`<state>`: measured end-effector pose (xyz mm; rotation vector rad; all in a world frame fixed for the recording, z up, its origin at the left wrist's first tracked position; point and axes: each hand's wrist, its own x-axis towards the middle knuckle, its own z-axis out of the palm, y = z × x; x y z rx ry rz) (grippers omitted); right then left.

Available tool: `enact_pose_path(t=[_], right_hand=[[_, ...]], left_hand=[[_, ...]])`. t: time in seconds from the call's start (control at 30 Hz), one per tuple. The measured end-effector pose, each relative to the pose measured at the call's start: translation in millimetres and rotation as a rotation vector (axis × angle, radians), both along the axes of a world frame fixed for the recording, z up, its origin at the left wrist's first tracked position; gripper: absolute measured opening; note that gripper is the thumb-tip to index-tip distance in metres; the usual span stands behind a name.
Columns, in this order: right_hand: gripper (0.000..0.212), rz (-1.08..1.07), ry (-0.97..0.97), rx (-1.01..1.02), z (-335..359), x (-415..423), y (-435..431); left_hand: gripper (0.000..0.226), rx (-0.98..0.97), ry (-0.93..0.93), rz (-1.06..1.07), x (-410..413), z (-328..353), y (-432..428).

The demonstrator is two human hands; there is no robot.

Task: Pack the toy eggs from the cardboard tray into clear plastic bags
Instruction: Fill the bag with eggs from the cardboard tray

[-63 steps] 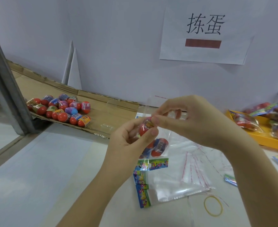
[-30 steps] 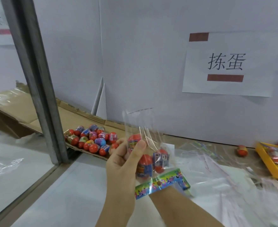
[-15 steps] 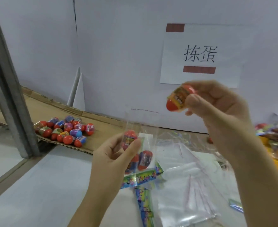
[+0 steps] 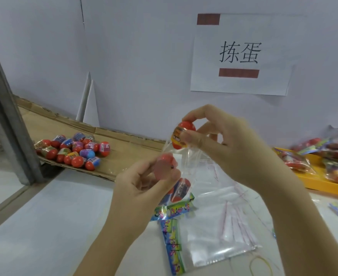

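A pale wall (image 4: 144, 56) — paper sign (image 4: 241, 54) taped on — behind a white table (image 4: 44, 226).

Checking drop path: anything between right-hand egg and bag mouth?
Nothing visible. The egg in the right hand is at the open top of the clear bag; the left hand pinches the bag lower, left of the opening.

Left hand (image 4: 142, 186): raised, fingers curled, thumb pressed toward the fingertips, pinching a clear bag (image 4: 188, 166) between them. Left forearm (image 4: 108, 236): bare, rising from below. Right hand (image 4: 230, 144): higher than the left, thumb and forefinger tips pinching a toy egg (image 4: 181, 134), the other fingers curled behind. Right forearm (image 4: 295, 216): bare, entering from the lower right.
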<state>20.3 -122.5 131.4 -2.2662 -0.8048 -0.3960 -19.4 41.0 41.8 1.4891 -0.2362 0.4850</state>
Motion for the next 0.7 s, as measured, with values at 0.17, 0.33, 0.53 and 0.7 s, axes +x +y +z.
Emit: enact_pose_path(t=[0.17,0.33,0.53,0.7], right_hand=[[0.036,0.045,-0.008,0.024,-1.4,-3.3,8.4],[0.041,-0.048,-0.153,-0.081,-5.6,-2.2,10.9],[0.038,-0.011,-0.053,-0.057,-7.3,-0.5,9.6],[0.04,0.032,0.072,0.064,-4.9,-2.7,10.2]], left_hand=[[0.028,-0.001,-0.037,0.014,0.8,-1.5,2.1],[0.026,0.03,-0.068,0.019,1.2,-2.2,1.8],[0.032,0.072,-0.099,0.037,2.2,-5.9,3.8],[0.028,0.069,-0.114,0.053,2.8,-6.1,2.2]])
